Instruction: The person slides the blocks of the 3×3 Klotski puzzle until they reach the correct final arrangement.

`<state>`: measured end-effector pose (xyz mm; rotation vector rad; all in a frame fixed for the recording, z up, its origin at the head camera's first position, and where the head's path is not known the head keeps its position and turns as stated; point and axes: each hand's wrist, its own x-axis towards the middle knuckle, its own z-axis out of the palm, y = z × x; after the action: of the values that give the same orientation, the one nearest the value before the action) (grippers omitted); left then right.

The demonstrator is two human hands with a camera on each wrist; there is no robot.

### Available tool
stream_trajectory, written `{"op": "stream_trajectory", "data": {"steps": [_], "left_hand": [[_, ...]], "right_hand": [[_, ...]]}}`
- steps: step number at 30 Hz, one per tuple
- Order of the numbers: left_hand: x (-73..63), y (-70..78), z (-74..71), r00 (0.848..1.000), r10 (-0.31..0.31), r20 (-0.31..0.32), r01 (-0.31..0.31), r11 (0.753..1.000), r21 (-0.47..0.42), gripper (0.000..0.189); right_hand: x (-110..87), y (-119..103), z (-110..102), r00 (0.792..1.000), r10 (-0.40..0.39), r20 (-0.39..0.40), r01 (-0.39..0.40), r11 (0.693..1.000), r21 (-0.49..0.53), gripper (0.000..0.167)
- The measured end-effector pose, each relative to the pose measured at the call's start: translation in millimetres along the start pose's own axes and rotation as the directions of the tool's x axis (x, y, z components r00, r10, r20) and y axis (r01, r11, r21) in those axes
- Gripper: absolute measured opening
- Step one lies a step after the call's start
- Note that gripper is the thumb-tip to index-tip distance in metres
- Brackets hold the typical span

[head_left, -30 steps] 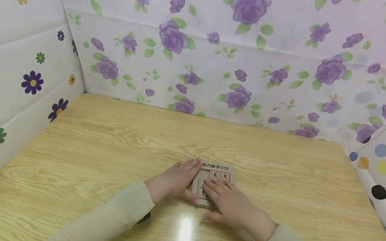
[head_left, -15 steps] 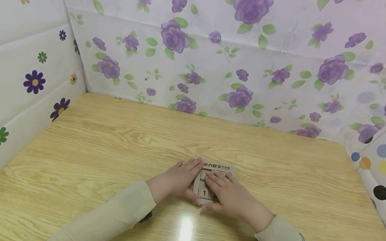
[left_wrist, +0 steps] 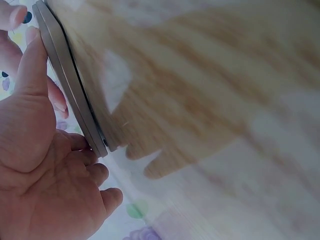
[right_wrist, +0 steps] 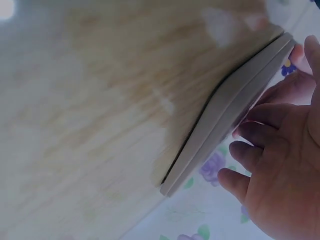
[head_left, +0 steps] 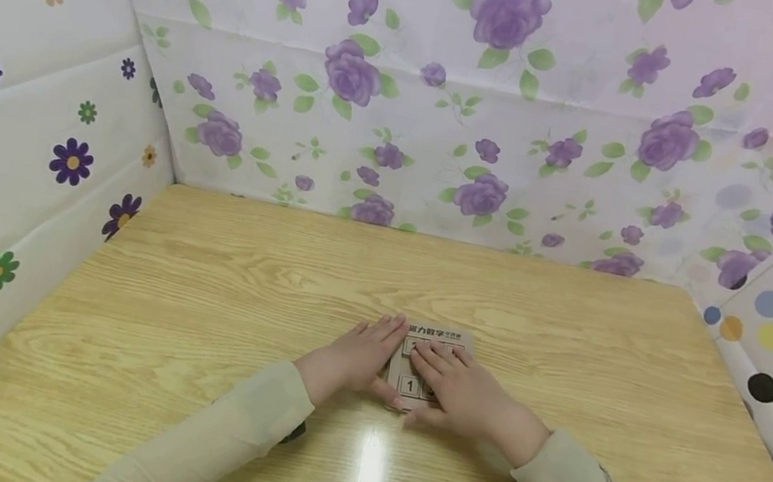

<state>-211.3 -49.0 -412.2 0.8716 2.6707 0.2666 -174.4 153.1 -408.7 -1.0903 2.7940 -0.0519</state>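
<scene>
A flat sliding number puzzle (head_left: pixel 409 367) lies on the table, with printed characters along its far edge. My left hand (head_left: pixel 356 358) holds its left side, thumb by the near left corner and fingers along the far left. In the left wrist view, the left thumb (left_wrist: pixel 34 62) touches the puzzle's edge (left_wrist: pixel 70 80). Over the tiles lies my right hand (head_left: pixel 469 393), fingertips on the far row, fingers fairly straight. A tile marked 1 (head_left: pixel 410 385) shows near the left hand's thumb, beside a half-covered tile. The right hand hides most other tiles.
The wooden table (head_left: pixel 260 272) is glossy and shows a bright reflection near its front. Flowered cloth (head_left: pixel 410 93) closes off the back; patterned cloths line the left and right sides.
A partly covered tile at the left slid away from me into the far row, under my right fingertips, leaving a gap behind the 1 tile. The left hand kept its place.
</scene>
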Motion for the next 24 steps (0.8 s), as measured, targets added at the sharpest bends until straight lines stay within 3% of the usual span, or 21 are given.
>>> {"op": "stream_trajectory", "data": {"steps": [15, 24], "left_hand": [[1.0, -0.1, 0.9, 1.0, -0.004, -0.01, 0.004, 1.0, -0.023, 0.114], [-1.0, 1.0, -0.2, 1.0, 0.0, -0.014, -0.001, 1.0, -0.029, 0.114]], "right_hand": [[-27.9, -27, -5, 0.996, -0.082, 0.029, 0.084, 0.994, -0.064, 0.08], [-34.9, -34, -5, 0.996, -0.063, 0.068, 0.065, 0.998, -0.027, 0.082]]}}
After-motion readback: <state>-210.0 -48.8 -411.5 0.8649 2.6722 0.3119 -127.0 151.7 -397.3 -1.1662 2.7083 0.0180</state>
